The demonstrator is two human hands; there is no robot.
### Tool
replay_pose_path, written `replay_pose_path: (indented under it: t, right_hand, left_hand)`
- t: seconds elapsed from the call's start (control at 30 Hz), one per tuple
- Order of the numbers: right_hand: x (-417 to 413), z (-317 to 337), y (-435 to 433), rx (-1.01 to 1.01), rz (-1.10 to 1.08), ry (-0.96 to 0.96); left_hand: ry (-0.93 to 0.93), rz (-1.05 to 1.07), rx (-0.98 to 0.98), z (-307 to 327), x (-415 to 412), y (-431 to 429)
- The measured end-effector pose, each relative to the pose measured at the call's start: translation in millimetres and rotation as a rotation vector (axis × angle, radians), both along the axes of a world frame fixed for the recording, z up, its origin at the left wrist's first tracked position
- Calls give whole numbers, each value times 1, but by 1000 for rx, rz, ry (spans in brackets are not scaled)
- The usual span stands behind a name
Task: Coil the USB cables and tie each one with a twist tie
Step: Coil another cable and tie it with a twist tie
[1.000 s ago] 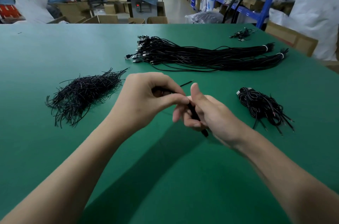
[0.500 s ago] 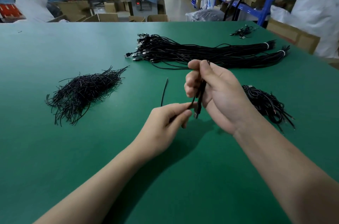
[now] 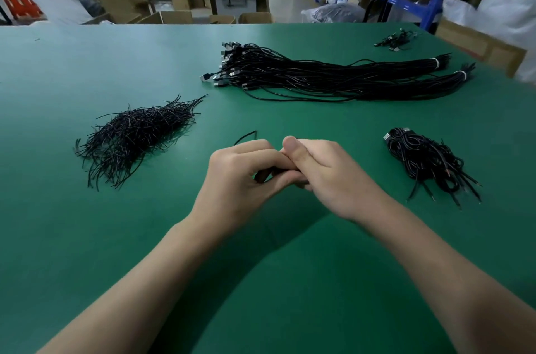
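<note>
Pinching a twist tie [image 3: 246,136], left hand [image 3: 240,179] presses against right hand [image 3: 327,176], whose curled fingers grasp a coiled USB cable [image 3: 262,175], mostly hidden between them. Both hover low over the green table [image 3: 87,237], centre. The tie's end pokes out behind the left knuckles. Loose tie pile [image 3: 136,136] left, straight cable bundle [image 3: 319,76] far centre, tied coils [image 3: 426,159] right, well apart.

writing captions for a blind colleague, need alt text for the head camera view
The left hand pinches a twist tie against a mostly hidden black cable gripped in the right hand, over a green table. A loose pile of ties lies left, long cable bundles behind, coiled cables right.
</note>
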State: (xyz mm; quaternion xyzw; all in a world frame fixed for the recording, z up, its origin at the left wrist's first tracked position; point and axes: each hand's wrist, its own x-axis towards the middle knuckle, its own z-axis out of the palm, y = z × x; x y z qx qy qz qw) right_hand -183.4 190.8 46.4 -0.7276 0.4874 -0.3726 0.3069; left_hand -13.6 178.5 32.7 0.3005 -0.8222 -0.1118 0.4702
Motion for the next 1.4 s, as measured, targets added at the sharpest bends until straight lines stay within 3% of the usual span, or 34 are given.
replay_pose_path:
  t: [0.23,0.37,0.53,0.63,0.8,0.87,0.97,1.07,1.17,1.3,1.4]
  right_hand:
    - [-15,-12,4,221,150,-182]
    - [-16,-13,7,304,295,-238]
    - [-22,-12,13,489,410,-261]
    - [-18,-10,17,513,513,-308]
    - [-10,-5,21,596,625,-685]
    - [-7,-2,19,539,590,-899]
    - [-7,3,14,415,403,-1078]
    - [-11,0,9,266,135,-1050]
    - [-13,-5,4,83,-12,-918]
    - [-10,-13,3,5,-93,-666]
    - [-7,-20,7,-71,-132,-296]
  left_hand:
    - [85,35,-1,2,8,-6]
    - [72,-57,42,2,13,-10]
    - [146,-156,211,3,19,-15]
    - [297,-183,358,0,17,-14]
    - [463,-222,500,-11,5,-10]
    - [415,-192,557,-18,-2,-9]
    - [165,-204,582,-27,-10,-4]
    - [-108,-190,449,-33,-16,2]
    - [-239,-174,348,-31,-18,7]
    - [-252,-107,251,-25,-13,7]
    - [-234,-40,102,-18,-11,9]
